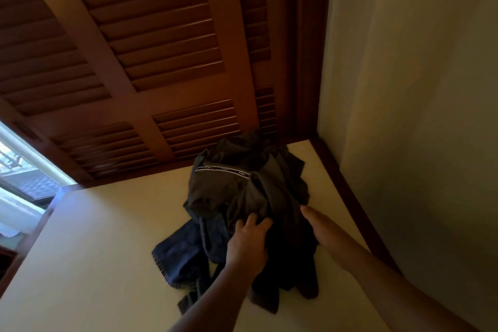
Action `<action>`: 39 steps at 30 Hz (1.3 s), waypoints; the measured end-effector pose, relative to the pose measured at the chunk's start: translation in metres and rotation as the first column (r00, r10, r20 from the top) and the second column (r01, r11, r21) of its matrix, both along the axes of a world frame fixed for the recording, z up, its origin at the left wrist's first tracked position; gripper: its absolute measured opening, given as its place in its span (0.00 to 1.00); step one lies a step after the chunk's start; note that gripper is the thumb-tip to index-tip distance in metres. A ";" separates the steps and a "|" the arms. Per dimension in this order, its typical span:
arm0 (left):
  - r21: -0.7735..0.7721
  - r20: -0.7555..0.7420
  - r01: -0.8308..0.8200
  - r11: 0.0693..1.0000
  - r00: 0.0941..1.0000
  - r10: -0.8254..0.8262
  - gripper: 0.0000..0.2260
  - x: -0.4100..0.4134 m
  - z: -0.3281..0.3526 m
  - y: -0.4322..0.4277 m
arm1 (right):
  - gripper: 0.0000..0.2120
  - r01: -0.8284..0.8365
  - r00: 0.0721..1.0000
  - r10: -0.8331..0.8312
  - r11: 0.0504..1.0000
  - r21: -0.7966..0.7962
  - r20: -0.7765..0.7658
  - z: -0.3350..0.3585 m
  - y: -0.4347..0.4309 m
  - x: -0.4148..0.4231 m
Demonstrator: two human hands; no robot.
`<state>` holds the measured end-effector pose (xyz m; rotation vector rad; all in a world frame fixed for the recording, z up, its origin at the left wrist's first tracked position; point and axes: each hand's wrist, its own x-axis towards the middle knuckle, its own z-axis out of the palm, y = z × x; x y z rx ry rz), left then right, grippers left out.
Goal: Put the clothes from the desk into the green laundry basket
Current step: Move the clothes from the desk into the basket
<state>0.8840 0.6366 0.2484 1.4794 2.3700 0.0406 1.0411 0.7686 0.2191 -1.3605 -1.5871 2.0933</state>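
Clothes (250,197): a dark heap on the desk (94,250), near its far right corner, close to the wall (417,89) and the louvred doors (148,48). A blue piece (177,253) trails from the heap toward the near edge. Left hand (249,242): on the front of the heap, fingers curling into a fold, apparently closing on cloth. Right hand (320,226): open and flat against the heap's right side, gripping nothing. The basket is out of view. Risk: a lift from the top fold alone may leave the blue piece and lower layers behind, or let them slide off the near edge, since the loose pieces are not gathered.
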 end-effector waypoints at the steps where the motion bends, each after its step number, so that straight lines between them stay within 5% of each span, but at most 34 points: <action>1: 0.057 0.025 -0.020 0.998 1.000 0.019 0.20 -0.007 0.000 0.001 | 0.19 -0.029 0.999 0.030 0.998 0.064 -0.018 0.003 -0.001 0.003; 2: 0.103 0.076 -0.040 0.994 0.997 0.032 0.15 -0.013 0.002 0.003 | 0.15 -0.078 0.996 0.083 0.985 0.153 -0.023 0.005 -0.001 0.006; 4: 0.197 0.306 -0.130 0.972 0.950 0.065 0.12 -0.024 0.013 0.004 | 0.26 -0.201 0.977 0.211 0.894 0.401 0.021 0.000 0.004 0.011; 7: 0.256 0.790 -0.266 0.929 0.612 -0.042 0.12 -0.036 0.044 -0.003 | 0.51 -0.505 0.861 0.319 0.628 0.593 0.396 -0.010 0.008 0.012; 9: 0.292 0.910 -0.307 0.906 0.382 -0.163 0.10 -0.043 0.066 -0.011 | 0.62 -0.648 0.737 0.298 0.565 0.510 0.607 -0.009 0.008 0.012; 10: 0.328 0.915 -0.340 0.882 0.345 -0.207 0.09 -0.046 0.072 -0.012 | 0.63 -0.679 0.713 0.311 0.529 0.509 0.628 -0.014 0.009 0.010; 13: 0.428 0.831 -0.439 0.790 0.535 -0.153 0.12 -0.052 0.071 -0.006 | 0.46 -0.726 0.683 0.437 0.492 0.480 0.586 -0.013 -0.005 0.002; 17: 0.398 0.567 -0.438 0.806 0.808 0.159 0.22 -0.052 0.046 -0.003 | 0.19 -0.654 0.754 0.626 0.744 0.138 0.198 0.014 -0.018 -0.004; 19: 0.395 0.452 -0.394 0.830 0.870 0.198 0.30 -0.044 0.030 -0.010 | 0.16 -0.517 0.856 0.509 0.845 0.134 0.095 0.012 -0.016 -0.004; 22: 0.336 0.344 -0.154 0.929 0.938 0.031 0.36 -0.018 0.012 -0.018 | 0.17 -0.238 0.971 0.231 0.905 0.352 0.064 -0.008 -0.011 -0.001; 26: -0.111 0.206 0.088 0.990 0.977 -0.064 0.51 0.013 -0.012 -0.019 | 0.33 -0.275 0.960 0.185 0.772 0.573 0.212 -0.013 -0.001 0.004; 30: -0.224 0.077 0.099 0.970 0.994 -0.083 0.49 0.027 -0.025 -0.011 | 0.48 -0.499 0.840 0.325 0.778 0.382 0.436 -0.014 -0.007 0.001; 34: -0.007 0.208 -0.020 1.000 0.978 0.021 0.32 0.009 -0.011 -0.007 | 0.38 -0.297 0.954 0.284 0.937 0.186 0.097 -0.010 -0.014 -0.002; 37: 0.132 0.584 -0.307 0.942 0.792 0.177 0.26 -0.017 0.008 -0.028 | 0.31 -0.200 0.969 0.195 0.980 -0.017 -0.155 -0.002 -0.012 -0.014; 39: 0.206 0.708 -0.478 0.854 0.675 0.207 0.24 -0.034 0.019 -0.046 | 0.24 -0.115 0.965 0.076 0.983 -0.143 -0.250 -0.001 -0.013 -0.023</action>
